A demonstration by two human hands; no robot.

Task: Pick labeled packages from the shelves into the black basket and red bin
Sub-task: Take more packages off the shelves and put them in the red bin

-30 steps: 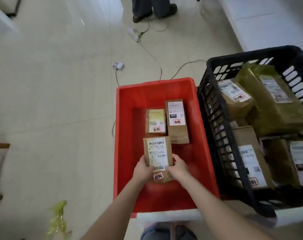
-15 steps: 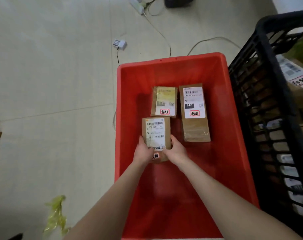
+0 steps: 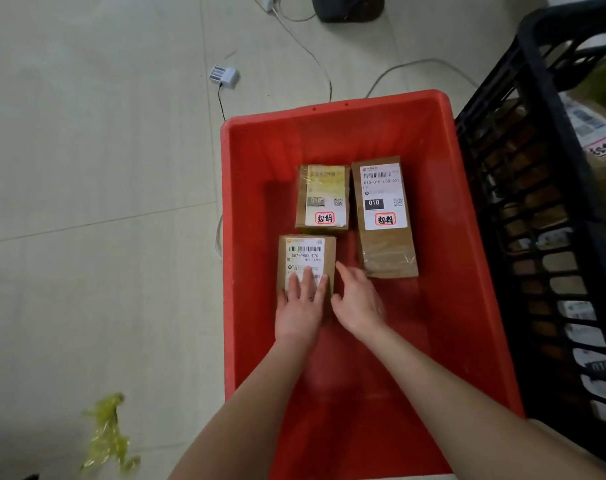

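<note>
The small brown package, with a white barcode label reading 507-P802 T70, lies flat on the floor of the red bin, just in front of two other labeled packages. Its near end is hidden under the left hand, whose straight fingers press flat on the label. The right hand lies relaxed and unclenched along the package's right edge; I cannot tell whether it touches.
</note>
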